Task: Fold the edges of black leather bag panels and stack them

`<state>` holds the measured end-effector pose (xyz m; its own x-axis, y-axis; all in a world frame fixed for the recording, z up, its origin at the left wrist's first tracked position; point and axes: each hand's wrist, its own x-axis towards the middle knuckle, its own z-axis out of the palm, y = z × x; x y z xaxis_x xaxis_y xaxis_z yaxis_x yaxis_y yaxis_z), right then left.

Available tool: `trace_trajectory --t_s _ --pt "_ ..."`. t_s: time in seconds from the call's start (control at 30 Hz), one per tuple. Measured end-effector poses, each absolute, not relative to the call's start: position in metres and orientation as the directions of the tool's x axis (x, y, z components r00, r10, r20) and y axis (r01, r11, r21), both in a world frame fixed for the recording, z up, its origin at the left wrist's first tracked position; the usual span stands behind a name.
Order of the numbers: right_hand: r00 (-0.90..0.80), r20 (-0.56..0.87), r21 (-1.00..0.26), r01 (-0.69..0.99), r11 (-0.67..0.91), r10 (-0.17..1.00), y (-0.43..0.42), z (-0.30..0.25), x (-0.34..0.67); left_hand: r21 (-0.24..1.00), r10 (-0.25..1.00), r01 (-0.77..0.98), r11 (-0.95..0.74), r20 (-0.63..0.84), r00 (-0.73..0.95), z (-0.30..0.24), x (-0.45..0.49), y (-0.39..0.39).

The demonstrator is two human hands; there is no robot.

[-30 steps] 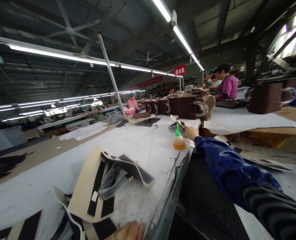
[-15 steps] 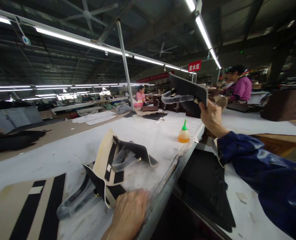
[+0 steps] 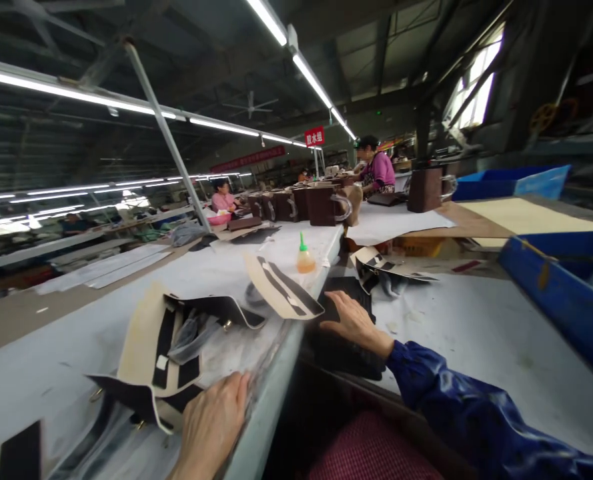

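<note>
Head view of a long work table [image 3: 101, 333] covered in white sheeting.

(a) The left hand [image 3: 215, 421] lies palm down at the near edge of the table, fingers loosely extended and gripping nothing. Its fingertips rest just beside the dark lower corner of a folded panel [image 3: 149, 347] of cream material with black strips, which lies flat on the sheeting.

(b) The right hand [image 3: 353, 321], in a blue sleeve, is open and flat on a black stack [image 3: 343, 357] of dark pieces in the gap between the two work surfaces. A second cream striped panel [image 3: 282, 290] overhangs the table edge, its lower end just beside this hand's fingertips; whether they touch it is unclear from this angle.

(c) An orange glue bottle [image 3: 305, 257] with a green nozzle stands upright near the table edge, beyond the striped panel.

(d) Background: a row of brown bags [image 3: 321, 204] at the far end of the table, a person in purple [image 3: 379, 171] and a person in pink [image 3: 221, 200] at work, and a blue bin [image 3: 561, 293] to the right.
</note>
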<state>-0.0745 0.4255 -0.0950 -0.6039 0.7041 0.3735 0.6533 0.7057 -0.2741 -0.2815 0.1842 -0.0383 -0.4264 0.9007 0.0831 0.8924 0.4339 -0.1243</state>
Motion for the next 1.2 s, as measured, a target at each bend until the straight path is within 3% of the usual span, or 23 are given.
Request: trace_trajectory --t_s 0.2,0.43,0.57,0.7,0.83,0.97,1.07,1.2 --pt "-0.616 0.234 -0.251 0.709 0.659 0.752 0.421 -0.133 -0.008 -0.171 0.896 0.880 0.443 0.095 -0.433 -0.035 -0.277 0.182" --pt "-0.576 0.345 -0.238 0.710 0.662 0.741 0.388 -0.132 0.007 -0.215 0.914 0.889 0.405 0.124 -0.386 -0.035 -0.267 0.176" --pt "-0.548 0.466 -0.264 0.662 0.701 0.694 0.353 -0.130 0.029 -0.150 0.924 0.912 0.381 0.108 -0.368 -0.027 -0.262 0.171" --pt "-0.562 0.545 -0.312 0.553 0.773 0.622 0.304 -0.144 0.058 0.047 0.910 0.920 0.388 0.135 -0.391 -0.019 -0.249 0.161" --pt "-0.523 0.598 -0.396 0.466 0.791 0.607 0.265 -0.171 0.081 0.420 0.897 0.859 0.292 0.192 -0.398 -0.045 -0.204 0.150" --pt "-0.476 0.608 -0.489 0.406 0.772 0.635 0.242 -0.196 0.090 0.851 0.891 0.475 0.223 0.019 -0.453 -0.105 -0.132 0.146" --pt "-0.480 0.592 -0.545 0.352 0.761 0.647 0.228 -0.208 0.090 0.962 0.886 0.230 0.148 -0.026 -0.462 -0.147 -0.087 0.152" --pt "-0.529 0.548 -0.628 0.252 0.736 0.648 0.211 -0.210 0.087 0.993 0.810 0.047 0.104 -0.057 -0.584 -0.172 -0.069 0.166"
